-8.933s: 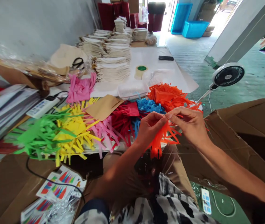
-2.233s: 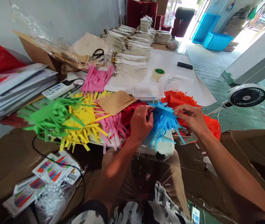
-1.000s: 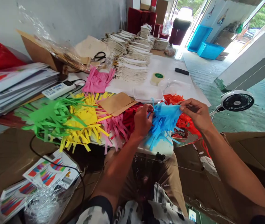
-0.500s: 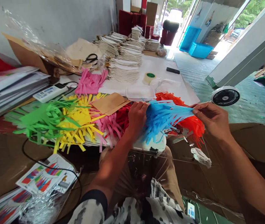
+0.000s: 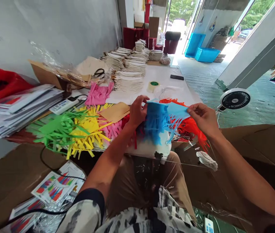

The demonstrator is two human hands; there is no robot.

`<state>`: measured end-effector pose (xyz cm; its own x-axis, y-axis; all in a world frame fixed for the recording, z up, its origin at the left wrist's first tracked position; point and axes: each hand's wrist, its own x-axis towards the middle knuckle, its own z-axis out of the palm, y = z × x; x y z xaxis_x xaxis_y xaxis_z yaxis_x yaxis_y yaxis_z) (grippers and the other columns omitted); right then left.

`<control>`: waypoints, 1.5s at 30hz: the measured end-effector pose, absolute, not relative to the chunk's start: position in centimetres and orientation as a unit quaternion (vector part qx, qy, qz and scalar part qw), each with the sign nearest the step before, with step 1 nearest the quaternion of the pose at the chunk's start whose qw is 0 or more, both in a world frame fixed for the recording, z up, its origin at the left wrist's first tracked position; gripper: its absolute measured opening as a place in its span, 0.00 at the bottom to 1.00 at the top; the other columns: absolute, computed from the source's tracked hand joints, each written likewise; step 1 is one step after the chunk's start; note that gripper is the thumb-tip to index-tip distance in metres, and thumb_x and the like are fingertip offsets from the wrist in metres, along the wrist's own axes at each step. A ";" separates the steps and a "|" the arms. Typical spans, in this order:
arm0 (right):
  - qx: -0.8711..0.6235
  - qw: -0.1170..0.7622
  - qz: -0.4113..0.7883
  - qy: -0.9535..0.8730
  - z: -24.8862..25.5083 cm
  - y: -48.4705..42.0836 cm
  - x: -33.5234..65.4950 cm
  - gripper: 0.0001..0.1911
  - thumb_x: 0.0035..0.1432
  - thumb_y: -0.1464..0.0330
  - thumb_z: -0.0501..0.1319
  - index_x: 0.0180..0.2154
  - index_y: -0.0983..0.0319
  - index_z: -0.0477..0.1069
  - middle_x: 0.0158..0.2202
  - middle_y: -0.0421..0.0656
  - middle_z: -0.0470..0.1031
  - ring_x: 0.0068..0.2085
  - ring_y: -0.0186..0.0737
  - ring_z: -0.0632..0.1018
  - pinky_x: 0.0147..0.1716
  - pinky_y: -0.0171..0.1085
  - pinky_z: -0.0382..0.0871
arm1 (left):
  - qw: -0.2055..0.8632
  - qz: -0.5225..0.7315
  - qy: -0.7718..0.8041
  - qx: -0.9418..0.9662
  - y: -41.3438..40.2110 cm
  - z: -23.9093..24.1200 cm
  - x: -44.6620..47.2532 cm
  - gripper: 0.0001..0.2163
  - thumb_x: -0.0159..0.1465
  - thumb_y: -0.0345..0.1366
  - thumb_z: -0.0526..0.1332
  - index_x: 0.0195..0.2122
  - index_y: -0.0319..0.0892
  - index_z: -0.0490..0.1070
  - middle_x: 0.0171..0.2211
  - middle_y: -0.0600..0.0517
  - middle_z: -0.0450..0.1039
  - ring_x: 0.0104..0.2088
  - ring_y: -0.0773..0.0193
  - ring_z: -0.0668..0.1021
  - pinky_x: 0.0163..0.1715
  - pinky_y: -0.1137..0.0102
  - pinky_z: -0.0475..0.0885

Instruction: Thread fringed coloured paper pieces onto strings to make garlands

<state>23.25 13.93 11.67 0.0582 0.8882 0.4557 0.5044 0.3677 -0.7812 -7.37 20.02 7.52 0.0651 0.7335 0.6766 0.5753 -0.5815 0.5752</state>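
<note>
Blue fringed tissue paper [image 5: 157, 121] is stretched between my two hands, its cut strips hanging down over the near table edge. My left hand [image 5: 138, 111] is closed on its top left corner. At the right end, my right hand [image 5: 202, 117] pinches the paper between thumb and fingers. Red-orange fringed paper [image 5: 196, 131] lies behind and below my right hand. To the left of my left hand are pink fringed paper [image 5: 113, 129], a brown paper piece [image 5: 115, 111], yellow fringed paper [image 5: 86, 129] and green fringed paper [image 5: 55, 129].
Stacks of off-white bundles [image 5: 129, 79] fill the table's far side. A tape roll [image 5: 153, 85], a black oblong object [image 5: 176, 77] and scissors [image 5: 99, 73] lie nearer. A small fan [image 5: 234, 99] stands at right. Printed sheets [image 5: 55, 186] and a cable lie at lower left.
The blue paper has opened out from a gathered bunch into a wider sheet with its strips hanging. My right hand has come a little left, closer to my left hand. The view has shifted slightly.
</note>
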 end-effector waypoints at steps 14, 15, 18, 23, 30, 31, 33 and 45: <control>-0.532 0.527 0.192 -0.634 9.9 13.6 22.2 0.07 0.60 0.60 0.68 0.36 0.56 0.77 0.36 0.41 0.81 0.36 0.43 0.80 0.44 0.45 0.75 | 0.227 0.552 0.424 0.682 20.5 9.3 -7.4 0.03 0.66 0.34 0.67 0.35 0.43 0.79 0.38 0.52 0.79 0.39 0.64 0.80 0.39 0.71 0.76; -0.528 0.532 0.189 -0.634 9.9 13.5 22.2 0.07 0.61 0.60 0.68 0.36 0.56 0.77 0.37 0.41 0.81 0.37 0.43 0.80 0.44 0.46 0.76 | 0.215 0.564 0.423 0.676 20.6 9.8 -7.5 0.02 0.66 0.34 0.67 0.35 0.43 0.79 0.38 0.51 0.79 0.40 0.64 0.80 0.38 0.71 0.75; -0.525 0.543 0.166 -0.634 10.3 13.2 22.3 0.07 0.63 0.60 0.67 0.38 0.56 0.77 0.38 0.42 0.82 0.39 0.45 0.82 0.46 0.47 0.76 | 0.170 0.581 0.427 0.672 21.0 10.9 -7.5 0.03 0.65 0.34 0.67 0.34 0.43 0.79 0.37 0.51 0.79 0.40 0.63 0.79 0.36 0.71 0.74; -0.521 0.484 0.098 -0.697 10.6 11.7 21.8 0.05 0.66 0.62 0.64 0.39 0.56 0.77 0.42 0.42 0.84 0.43 0.47 0.82 0.49 0.48 0.74 | 0.133 0.634 0.468 0.601 22.1 11.0 -7.7 0.04 0.61 0.33 0.69 0.30 0.42 0.78 0.31 0.53 0.75 0.34 0.65 0.74 0.34 0.72 0.69; -0.448 0.397 0.058 -0.799 9.7 8.3 20.9 0.05 0.69 0.65 0.61 0.39 0.55 0.76 0.43 0.42 0.83 0.46 0.47 0.81 0.49 0.47 0.72 | 0.243 0.689 0.440 0.522 23.9 10.2 -7.5 0.06 0.60 0.33 0.71 0.28 0.42 0.76 0.19 0.61 0.52 0.22 0.70 0.59 0.26 0.73 0.58; -0.455 0.402 0.067 -0.792 9.6 8.1 21.1 0.05 0.69 0.65 0.61 0.40 0.55 0.76 0.43 0.42 0.83 0.46 0.47 0.81 0.49 0.47 0.72 | 0.267 0.695 0.431 0.509 24.0 10.1 -7.6 0.06 0.60 0.34 0.71 0.28 0.42 0.75 0.19 0.61 0.52 0.22 0.70 0.58 0.25 0.73 0.57; -0.481 0.433 0.105 -0.755 9.4 8.1 21.9 0.05 0.68 0.63 0.63 0.40 0.55 0.77 0.43 0.42 0.83 0.46 0.47 0.81 0.50 0.47 0.72 | 0.318 0.704 0.401 0.493 24.1 10.0 -7.8 0.07 0.60 0.35 0.71 0.29 0.42 0.75 0.20 0.61 0.55 0.21 0.71 0.59 0.23 0.74 0.57; -0.515 0.578 0.371 -0.513 8.8 9.5 24.3 0.14 0.51 0.57 0.77 0.34 0.57 0.80 0.33 0.38 0.78 0.34 0.36 0.75 0.36 0.36 0.71 | 0.513 0.723 0.235 0.398 23.7 10.7 -9.2 0.20 0.55 0.46 0.78 0.34 0.45 0.68 0.25 0.61 0.66 0.23 0.72 0.71 0.24 0.77 0.68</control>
